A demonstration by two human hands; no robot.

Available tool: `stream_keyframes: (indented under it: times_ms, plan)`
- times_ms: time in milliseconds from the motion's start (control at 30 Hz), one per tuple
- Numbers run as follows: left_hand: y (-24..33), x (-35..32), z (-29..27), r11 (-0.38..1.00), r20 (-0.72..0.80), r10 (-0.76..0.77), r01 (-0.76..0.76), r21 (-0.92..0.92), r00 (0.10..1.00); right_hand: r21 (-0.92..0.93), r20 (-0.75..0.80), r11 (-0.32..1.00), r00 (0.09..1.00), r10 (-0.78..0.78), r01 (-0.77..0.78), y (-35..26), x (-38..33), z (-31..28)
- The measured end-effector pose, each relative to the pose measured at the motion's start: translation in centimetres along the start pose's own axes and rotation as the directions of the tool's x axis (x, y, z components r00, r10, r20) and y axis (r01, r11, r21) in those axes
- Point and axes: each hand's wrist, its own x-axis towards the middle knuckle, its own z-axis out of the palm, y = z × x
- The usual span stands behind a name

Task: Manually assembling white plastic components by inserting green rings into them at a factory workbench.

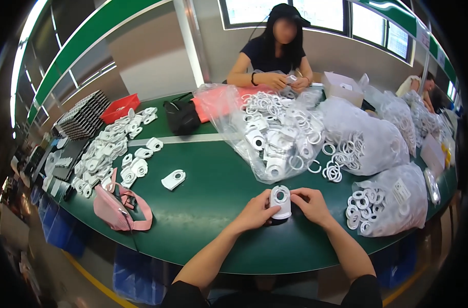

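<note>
Close in front of me, a white plastic housing [281, 210] with a rounded top and a round hole is held just over the green table [208, 215]. My left hand [257, 210] grips it from the left side, thumb on its face. At its upper right edge the fingers of my right hand [310, 204] are pinched together; whether they hold a small part there is hidden. A similar white housing [173, 179] lies alone to the left. Loose white rings [366, 205] spill from a clear plastic bag [403, 205] right of my right hand.
A pile of white housings [98, 159] covers the left side, near a pink bag [122, 208] and a red bin [120, 108]. An open plastic bag of housings and rings [267, 138] lies ahead. Behind it sits a co-worker [275, 61]. A black bag [181, 118] stands left of it.
</note>
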Motion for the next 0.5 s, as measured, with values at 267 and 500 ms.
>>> stream_keyframes:
  times_ms: [267, 500]
  plan:
    - [-2.1, 0.9, -14.0, 0.749, -0.843, -0.141, -0.501, -0.433, 0.519, -0.21, -0.138, 0.976, 0.987, -0.086, 0.055, -1.2, 0.3, -1.3]
    - [-0.3, 1.4, -18.5, 0.873, -0.995, -0.073, -0.477, -0.098, 0.071, -0.374, -0.202, 0.908, 0.939, -0.278, 0.188, -1.5, 0.3, -2.0]
